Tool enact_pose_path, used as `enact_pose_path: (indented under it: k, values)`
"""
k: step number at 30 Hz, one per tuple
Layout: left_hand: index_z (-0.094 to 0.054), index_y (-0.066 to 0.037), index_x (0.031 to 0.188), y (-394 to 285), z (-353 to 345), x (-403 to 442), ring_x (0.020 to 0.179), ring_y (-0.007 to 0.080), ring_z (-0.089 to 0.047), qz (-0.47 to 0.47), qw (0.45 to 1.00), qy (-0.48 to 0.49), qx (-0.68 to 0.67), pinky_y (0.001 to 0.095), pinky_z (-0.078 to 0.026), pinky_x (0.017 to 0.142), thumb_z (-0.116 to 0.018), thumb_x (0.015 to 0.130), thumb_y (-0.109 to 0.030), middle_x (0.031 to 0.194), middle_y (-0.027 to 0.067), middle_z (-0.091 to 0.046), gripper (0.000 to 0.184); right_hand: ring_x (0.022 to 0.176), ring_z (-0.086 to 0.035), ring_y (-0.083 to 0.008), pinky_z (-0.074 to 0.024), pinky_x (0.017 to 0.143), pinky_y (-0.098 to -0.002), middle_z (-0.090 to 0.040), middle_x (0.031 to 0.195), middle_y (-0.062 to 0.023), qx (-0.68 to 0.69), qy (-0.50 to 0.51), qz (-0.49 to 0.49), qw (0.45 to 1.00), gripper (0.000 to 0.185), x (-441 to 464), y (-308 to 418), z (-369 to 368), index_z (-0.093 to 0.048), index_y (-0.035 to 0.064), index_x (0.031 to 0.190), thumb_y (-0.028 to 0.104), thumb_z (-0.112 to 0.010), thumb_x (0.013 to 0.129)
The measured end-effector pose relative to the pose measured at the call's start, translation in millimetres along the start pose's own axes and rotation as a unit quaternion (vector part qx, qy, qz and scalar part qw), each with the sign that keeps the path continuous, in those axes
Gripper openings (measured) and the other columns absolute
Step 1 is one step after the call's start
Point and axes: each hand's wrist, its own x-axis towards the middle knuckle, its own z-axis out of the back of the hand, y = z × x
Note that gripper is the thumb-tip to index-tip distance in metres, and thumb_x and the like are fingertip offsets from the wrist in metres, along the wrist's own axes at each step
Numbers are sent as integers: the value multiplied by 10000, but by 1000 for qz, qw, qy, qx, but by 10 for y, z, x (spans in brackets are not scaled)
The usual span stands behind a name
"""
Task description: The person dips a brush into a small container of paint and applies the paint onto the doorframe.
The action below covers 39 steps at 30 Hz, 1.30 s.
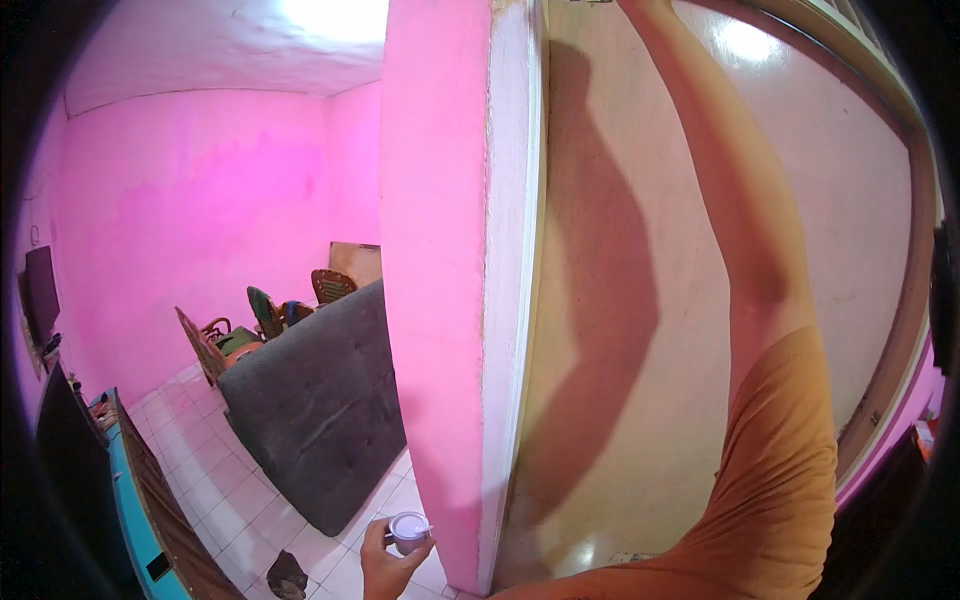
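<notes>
My left hand (392, 562), low in the view, is closed around a small round jar (409, 527) with a pale lilac top. Thumb and fingers grip it from the sides, and a pale bit sticks out at its right. My right arm, in an orange sleeve (775, 430), stretches up along the wooden door (690, 400). Only the wrist end of my right hand (648, 4) shows at the top edge, beside a small metal piece (590, 2) at the door's top. Its fingers are cut off by the frame.
A pink wall end (435, 300) with a white door frame (510, 250) stands beside the door. Left of it, a dark grey mattress (310, 410) leans against several wooden chairs (335, 285). A dark bundle (287, 576) lies on the tiled floor (235, 500), near a turquoise cabinet (140, 510).
</notes>
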Motion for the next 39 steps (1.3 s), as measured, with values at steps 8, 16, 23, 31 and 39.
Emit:
enact_pose_path:
  k: [8,16,23,31,39]
  values:
    - [-636,20,1206,-43,44,-23,919,206,-684,-32,999,-16,21,331,-566,765,-931,747,-177,1084,116,-657,579,491,-591,-111,-461,443,-291,-606,577,-50,-14,23,7,1000,347,-628,138,123,-617,20,722,201,-655,1017]
    - [-642,25,1189,-46,54,-83,916,213,-682,-45,998,-21,36,335,-563,781,-935,742,-196,1076,123,-660,578,517,-597,-104,-485,478,-273,-611,599,-32,-5,57,-66,996,329,-1116,452,480,-634,10,763,204,-650,1029]
    - [-660,-22,1092,16,-144,-175,951,173,-684,36,998,-40,-19,318,-542,861,-938,698,-184,1036,73,-667,509,542,-615,-99,-492,512,-261,-651,630,-37,55,-25,7,998,301,-619,43,122,-675,-1,813,214,-664,1024]
    - [-652,-13,1075,54,-267,-300,950,181,-674,38,997,-63,-2,327,-540,858,-937,693,-179,1028,70,-655,505,488,-617,-123,-498,457,-293,-631,595,-52,-52,72,-46,995,307,-1246,414,413,-655,1,752,183,-650,1000]
    - [-646,23,1187,269,-164,-178,918,216,-682,-13,999,-23,32,344,-564,783,-941,731,-208,1076,127,-666,590,475,-615,-135,-488,435,-278,-625,576,-68,-23,36,-72,997,322,-1136,375,439,-620,4,735,187,-648,998]
